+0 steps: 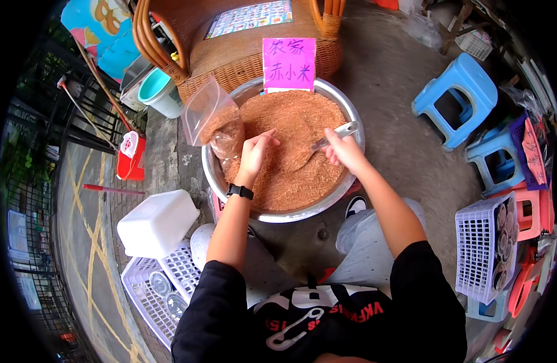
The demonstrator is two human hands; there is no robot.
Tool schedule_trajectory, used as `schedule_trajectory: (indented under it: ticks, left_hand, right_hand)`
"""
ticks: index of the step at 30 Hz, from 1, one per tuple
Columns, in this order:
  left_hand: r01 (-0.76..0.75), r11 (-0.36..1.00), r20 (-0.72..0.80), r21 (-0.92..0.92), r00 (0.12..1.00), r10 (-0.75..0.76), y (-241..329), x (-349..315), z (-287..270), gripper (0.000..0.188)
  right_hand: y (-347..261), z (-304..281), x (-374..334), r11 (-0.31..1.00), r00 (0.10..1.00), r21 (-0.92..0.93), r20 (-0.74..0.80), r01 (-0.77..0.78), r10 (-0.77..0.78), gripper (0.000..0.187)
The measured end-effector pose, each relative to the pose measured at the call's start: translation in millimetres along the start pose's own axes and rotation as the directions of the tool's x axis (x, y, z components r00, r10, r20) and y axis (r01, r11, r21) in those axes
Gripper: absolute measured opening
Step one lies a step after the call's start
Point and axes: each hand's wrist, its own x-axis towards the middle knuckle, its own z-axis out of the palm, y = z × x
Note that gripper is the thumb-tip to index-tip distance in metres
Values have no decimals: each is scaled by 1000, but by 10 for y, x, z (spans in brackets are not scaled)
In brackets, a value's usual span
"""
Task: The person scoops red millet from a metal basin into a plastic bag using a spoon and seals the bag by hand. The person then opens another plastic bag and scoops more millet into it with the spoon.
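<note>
A wide metal basin (357,115) in front of me holds a heap of small reddish-brown grain (296,115). My right hand (346,151), above the right part of the heap, is closed round a small scoop (350,129) with a pale grey handle. The scoop's head points left, down at the grain, and is partly hidden. Over the left part of the heap is my left hand (254,157), thumb and forefinger apart with nothing seen between them. Just left of it, a clear plastic bag (206,109), partly filled with grain, leans at the basin's left rim, its mouth upward.
A pink handwritten sign (289,63) stands at the basin's far rim, before a wicker chair (242,66). Blue stools (457,100) and a lidded-cup crate (475,248) stand right. To the left are a white tub (157,224), a plastic basket (145,290) and a red bucket (131,160).
</note>
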Motion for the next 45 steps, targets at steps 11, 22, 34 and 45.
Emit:
schedule_trajectory:
  ticks: [11, 22, 34, 45]
  left_hand:
    - [153, 962, -97, 228, 986, -134, -78, -336, -197, 30]
    - [150, 966, -191, 211, 975, -110, -189, -559, 363, 46]
    - [70, 996, -189, -49, 979, -78, 3, -263, 477, 38]
    - [-274, 874, -517, 402, 719, 464, 779, -385, -425, 12]
  right_hand:
    - [-24, -448, -132, 997, 992, -63, -112, 52, -59, 50]
    - [75, -22, -191, 1000, 999, -12, 48, -19, 20, 47]
    - [-2, 234, -184, 981, 993, 156, 11, -119, 119, 47]
    - [-320, 150, -149, 950, 992, 309, -126, 47, -8, 48]
